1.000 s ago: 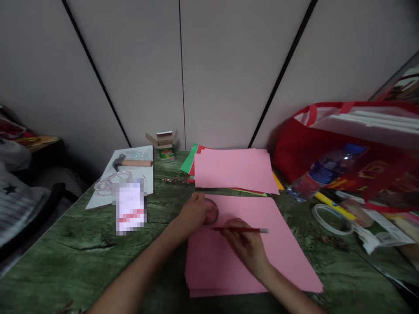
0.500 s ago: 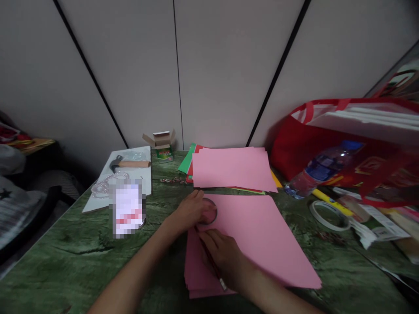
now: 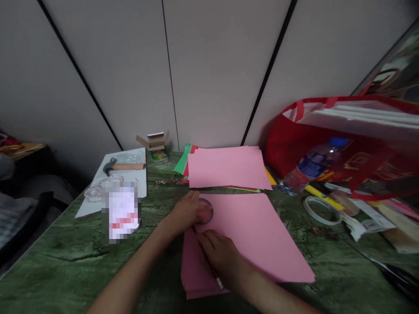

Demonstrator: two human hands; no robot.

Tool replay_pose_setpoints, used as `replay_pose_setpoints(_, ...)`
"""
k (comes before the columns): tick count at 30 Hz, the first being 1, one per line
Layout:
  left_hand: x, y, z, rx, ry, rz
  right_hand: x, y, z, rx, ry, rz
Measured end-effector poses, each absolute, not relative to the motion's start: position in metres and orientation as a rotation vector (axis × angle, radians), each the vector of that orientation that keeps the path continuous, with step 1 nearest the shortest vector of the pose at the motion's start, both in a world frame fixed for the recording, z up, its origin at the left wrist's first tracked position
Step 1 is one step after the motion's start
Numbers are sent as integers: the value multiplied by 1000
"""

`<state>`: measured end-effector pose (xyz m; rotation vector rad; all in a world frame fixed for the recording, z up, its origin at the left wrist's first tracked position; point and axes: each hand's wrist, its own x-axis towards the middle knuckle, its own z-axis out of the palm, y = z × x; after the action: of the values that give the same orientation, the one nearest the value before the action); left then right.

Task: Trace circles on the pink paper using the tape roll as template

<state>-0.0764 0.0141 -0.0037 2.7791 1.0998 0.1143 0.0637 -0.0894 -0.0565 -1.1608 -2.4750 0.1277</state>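
A stack of pink paper (image 3: 258, 244) lies in front of me on the table. Near its upper left corner sits a round, dark-rimmed disc or ring (image 3: 211, 213), with pink showing inside the rim. My left hand (image 3: 187, 213) is closed on the left side of this round piece and holds it against the top sheet. Between the fingers of my right hand (image 3: 221, 257) is a dark red pencil (image 3: 207, 261) with a pale end toward me. Its far end reaches the lower left edge of the round piece, partly hidden by my fingers.
More pink sheets (image 3: 227, 168) lie behind, over coloured paper. To the left are a phone (image 3: 122, 213), a claw hammer (image 3: 127, 166) and a small open box (image 3: 159, 152). On the right are a water bottle (image 3: 314, 168), tape roll (image 3: 322, 211), scissors (image 3: 389, 270) and red bag (image 3: 281, 144).
The whole view has shifted slightly, so things appear a little farther left. Both hands stay at the round piece, and the pencil has hardly moved against the paper.
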Motion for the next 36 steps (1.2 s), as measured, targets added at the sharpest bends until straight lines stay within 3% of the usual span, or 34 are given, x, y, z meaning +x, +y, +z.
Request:
replay_pose_setpoints(16,-78,14,-6,2795,1078,150,107,-97,-40,-1018,-2117,678)
replay_pose_setpoints(36,-78,14,-8,2754,1089,193,127,-86,-47,-1076,-1869,499)
